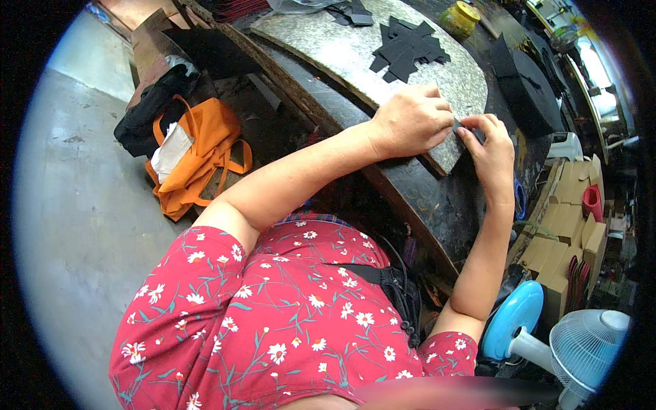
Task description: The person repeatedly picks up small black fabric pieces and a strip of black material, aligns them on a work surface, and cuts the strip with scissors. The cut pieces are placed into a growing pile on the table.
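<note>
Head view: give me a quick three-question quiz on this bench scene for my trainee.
1. True or false: both hands, left hand and right hand, meet on one small dark piece at the edge of the speckled stone slab.
2. The pile of dark cut pieces lies: A) on the slab, B) on the floor, C) in the orange bag.
3. What colour is the jar at the bench's far end?

Key: 1 true; 2 A; 3 yellow.

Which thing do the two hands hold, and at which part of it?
Both hands pinch one small dark flat piece at the stone slab's edge: left hand at its left end, right hand at its right end.
</note>
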A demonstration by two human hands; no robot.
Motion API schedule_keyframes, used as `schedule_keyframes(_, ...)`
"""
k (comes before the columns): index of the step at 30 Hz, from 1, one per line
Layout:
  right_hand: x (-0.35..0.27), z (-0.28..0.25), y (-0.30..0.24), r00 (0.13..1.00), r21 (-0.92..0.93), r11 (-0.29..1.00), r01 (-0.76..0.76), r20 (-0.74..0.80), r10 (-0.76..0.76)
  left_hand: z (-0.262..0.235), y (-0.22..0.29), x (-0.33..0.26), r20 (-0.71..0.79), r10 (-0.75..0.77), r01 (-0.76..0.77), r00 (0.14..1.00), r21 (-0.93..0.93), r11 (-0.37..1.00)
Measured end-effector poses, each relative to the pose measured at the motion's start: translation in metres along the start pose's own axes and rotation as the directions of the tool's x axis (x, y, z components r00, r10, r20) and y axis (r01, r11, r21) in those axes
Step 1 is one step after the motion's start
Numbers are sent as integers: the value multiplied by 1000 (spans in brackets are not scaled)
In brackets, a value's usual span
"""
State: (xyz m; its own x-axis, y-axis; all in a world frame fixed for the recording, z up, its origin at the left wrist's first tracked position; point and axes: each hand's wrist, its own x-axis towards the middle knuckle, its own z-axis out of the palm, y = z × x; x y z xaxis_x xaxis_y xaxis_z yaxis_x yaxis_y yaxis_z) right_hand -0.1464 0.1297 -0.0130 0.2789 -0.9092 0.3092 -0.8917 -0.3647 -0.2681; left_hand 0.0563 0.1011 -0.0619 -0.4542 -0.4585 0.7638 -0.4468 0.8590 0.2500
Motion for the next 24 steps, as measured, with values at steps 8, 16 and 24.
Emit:
schedule_keyframes(8, 5, 17, 16, 973, 451, 887, -98, -144, 181, -30, -37, 4, -143, -318, 348, 937, 331, 877)
schedule_keyframes(16, 2, 21, 36, 970, 466, 865, -184, -54, 236, -41, -43, 26, 60, -470, 393, 881, 459, 797)
schedule_keyframes(24, 1, 13, 38, 945, 390, 872, -296, -13, 327, -48, -30, 22, -59, -379, 383, 924, 154, 911)
